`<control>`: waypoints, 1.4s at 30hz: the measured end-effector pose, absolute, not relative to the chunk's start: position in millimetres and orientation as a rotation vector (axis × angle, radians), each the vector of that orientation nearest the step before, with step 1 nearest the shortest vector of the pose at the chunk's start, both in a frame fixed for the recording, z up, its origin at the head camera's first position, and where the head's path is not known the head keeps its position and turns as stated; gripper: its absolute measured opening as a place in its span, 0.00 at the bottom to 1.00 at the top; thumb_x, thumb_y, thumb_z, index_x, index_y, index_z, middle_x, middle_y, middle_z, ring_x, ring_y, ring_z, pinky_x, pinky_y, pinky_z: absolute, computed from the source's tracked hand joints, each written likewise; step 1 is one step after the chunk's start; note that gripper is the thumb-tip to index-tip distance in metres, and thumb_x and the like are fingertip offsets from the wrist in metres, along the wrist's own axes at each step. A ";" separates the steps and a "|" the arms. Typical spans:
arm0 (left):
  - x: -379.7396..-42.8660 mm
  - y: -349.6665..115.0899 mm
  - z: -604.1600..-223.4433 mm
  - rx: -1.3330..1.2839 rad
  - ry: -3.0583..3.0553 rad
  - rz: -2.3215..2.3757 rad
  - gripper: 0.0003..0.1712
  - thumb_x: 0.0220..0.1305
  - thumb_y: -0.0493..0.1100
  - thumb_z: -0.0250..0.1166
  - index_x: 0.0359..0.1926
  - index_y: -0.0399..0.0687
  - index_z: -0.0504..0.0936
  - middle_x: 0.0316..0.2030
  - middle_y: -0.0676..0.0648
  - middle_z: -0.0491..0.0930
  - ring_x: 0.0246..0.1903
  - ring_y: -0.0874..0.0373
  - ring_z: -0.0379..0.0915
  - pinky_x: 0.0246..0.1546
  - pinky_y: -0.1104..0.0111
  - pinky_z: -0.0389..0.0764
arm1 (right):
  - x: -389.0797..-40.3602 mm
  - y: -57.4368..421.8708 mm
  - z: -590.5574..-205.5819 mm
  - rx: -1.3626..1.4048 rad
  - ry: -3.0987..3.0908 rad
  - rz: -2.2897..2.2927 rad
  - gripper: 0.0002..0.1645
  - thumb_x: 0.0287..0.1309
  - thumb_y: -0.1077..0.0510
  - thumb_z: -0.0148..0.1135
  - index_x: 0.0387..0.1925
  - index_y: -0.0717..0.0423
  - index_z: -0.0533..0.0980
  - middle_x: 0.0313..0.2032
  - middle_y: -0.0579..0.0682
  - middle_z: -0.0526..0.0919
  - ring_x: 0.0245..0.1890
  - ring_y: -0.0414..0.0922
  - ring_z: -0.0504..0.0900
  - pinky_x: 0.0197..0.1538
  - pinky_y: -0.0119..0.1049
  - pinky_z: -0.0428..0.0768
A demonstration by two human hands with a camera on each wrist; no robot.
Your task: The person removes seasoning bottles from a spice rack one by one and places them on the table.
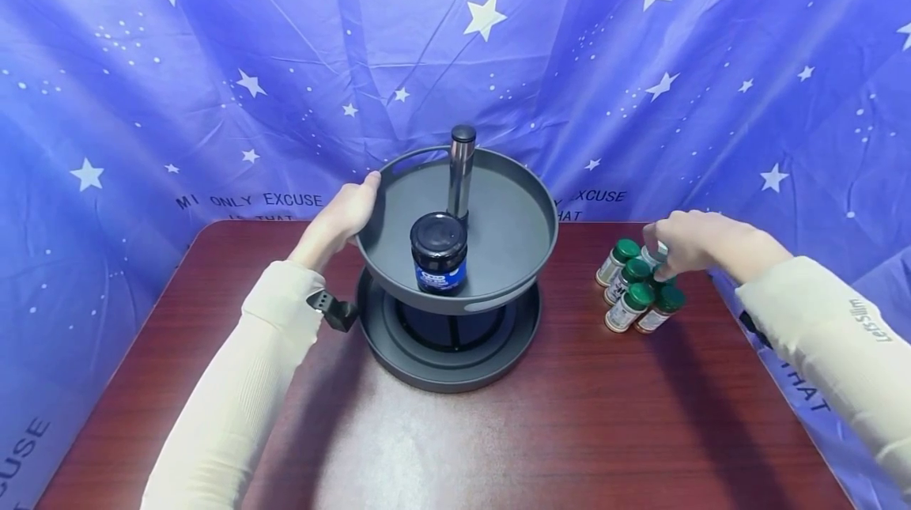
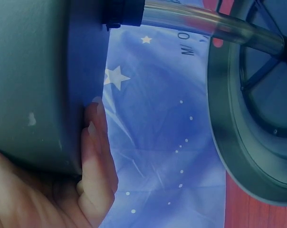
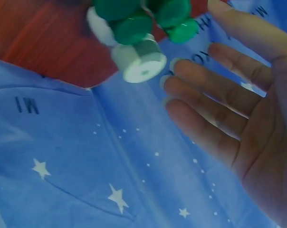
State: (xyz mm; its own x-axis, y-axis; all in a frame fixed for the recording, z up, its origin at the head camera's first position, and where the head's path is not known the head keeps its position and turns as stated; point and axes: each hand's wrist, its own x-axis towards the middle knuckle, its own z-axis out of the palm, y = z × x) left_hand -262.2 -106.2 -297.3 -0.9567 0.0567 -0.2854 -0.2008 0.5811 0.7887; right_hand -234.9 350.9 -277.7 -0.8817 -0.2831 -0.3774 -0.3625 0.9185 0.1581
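Note:
My left hand (image 1: 353,205) grips the left rim of the upper tray (image 1: 508,217) of a dark grey two-tier turntable rack. Fingers (image 2: 97,161) of that hand curl under the tray in the left wrist view. On the upper tray, in front of the metal post (image 1: 461,174), stands a dark-lidded jar (image 1: 439,253) with a blue label. Over a cluster of spice bottles (image 1: 626,308) at the right reaches my right hand (image 1: 693,241). Its fingers (image 3: 210,102) are spread and loosely bent beside a white-capped bottle (image 3: 138,59), with nothing held. The other bottles have green caps.
The rack's lower tray (image 1: 448,379) sits on the reddish-brown wooden table (image 1: 569,423). Behind and at both sides of the table hangs a blue curtain (image 1: 299,43) with white stars and lettering.

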 end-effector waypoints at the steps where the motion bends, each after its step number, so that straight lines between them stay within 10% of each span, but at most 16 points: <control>1: -262.2 -106.2 -297.5 -0.119 2.531 1.318 0.44 0.76 0.65 0.27 0.63 0.34 0.69 0.54 0.35 0.73 0.35 0.51 0.79 0.35 0.63 0.85 | -235.8 350.1 -275.3 -0.469 2.730 0.307 0.26 0.43 0.47 0.78 0.40 0.54 0.78 0.34 0.53 0.83 0.34 0.55 0.81 0.35 0.57 0.79; 12: -262.0 -105.8 -297.4 -0.127 2.536 1.322 0.42 0.76 0.64 0.27 0.61 0.34 0.70 0.54 0.36 0.73 0.33 0.54 0.78 0.34 0.62 0.85 | -241.8 338.3 -237.1 -0.492 2.812 0.226 0.24 0.50 0.49 0.73 0.47 0.52 0.77 0.31 0.47 0.82 0.33 0.48 0.81 0.34 0.52 0.79; 23: -262.9 -105.4 -296.8 -0.144 2.504 1.362 0.42 0.76 0.64 0.28 0.62 0.34 0.70 0.52 0.36 0.73 0.28 0.55 0.79 0.31 0.61 0.85 | -237.0 310.6 -191.9 -0.579 2.914 0.232 0.34 0.60 0.35 0.63 0.60 0.49 0.71 0.52 0.61 0.83 0.51 0.64 0.81 0.46 0.66 0.76; 42: -261.3 -105.8 -295.9 -0.140 2.519 1.337 0.42 0.76 0.64 0.28 0.62 0.34 0.70 0.53 0.36 0.72 0.30 0.54 0.78 0.32 0.61 0.85 | -214.6 253.4 -179.2 -0.893 2.913 -0.064 0.47 0.54 0.34 0.68 0.71 0.45 0.63 0.66 0.55 0.72 0.67 0.57 0.68 0.64 0.62 0.68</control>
State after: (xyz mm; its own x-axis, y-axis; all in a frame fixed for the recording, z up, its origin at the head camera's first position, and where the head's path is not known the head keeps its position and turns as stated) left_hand -261.3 -105.8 -295.9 -0.9546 0.0471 -0.2941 -0.2171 0.5659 0.7954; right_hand -214.6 253.4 -179.2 -0.8242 -0.5609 -0.0780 -0.5569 0.8278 -0.0679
